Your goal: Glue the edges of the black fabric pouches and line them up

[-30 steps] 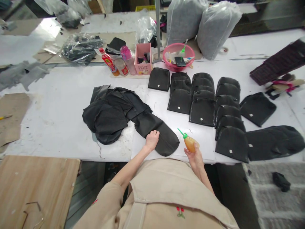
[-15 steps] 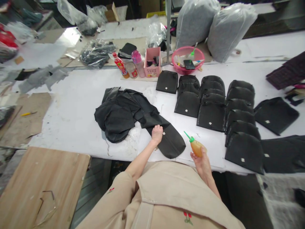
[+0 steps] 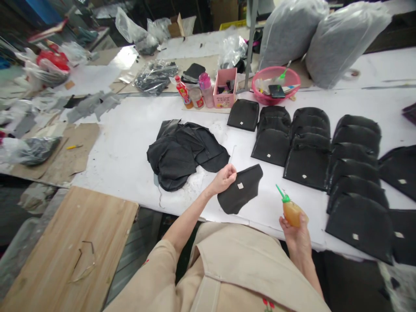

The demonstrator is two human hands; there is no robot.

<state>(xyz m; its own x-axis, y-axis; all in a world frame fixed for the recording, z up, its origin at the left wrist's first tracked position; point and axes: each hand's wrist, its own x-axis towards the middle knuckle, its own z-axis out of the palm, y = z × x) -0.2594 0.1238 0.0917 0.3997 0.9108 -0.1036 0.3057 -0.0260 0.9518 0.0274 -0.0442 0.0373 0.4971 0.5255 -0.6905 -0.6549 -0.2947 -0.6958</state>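
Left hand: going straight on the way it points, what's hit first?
Past the black piece it holds, the left hand would probably meet the second stack of black panels from the left; depth is uncertain from this single view.

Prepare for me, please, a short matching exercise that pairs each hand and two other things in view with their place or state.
Column one
1. Right hand
2. Eyeglasses
3. Left hand
4. Yellow tool

Column two
A. Pinching the edge of a black piece with a small pale patch
B. Lying on a brown sheet
C. Holding a squeeze bottle with a green nozzle
D. Resting on a wooden board

Right pairs: 1-C, 2-D, 3-A, 4-B
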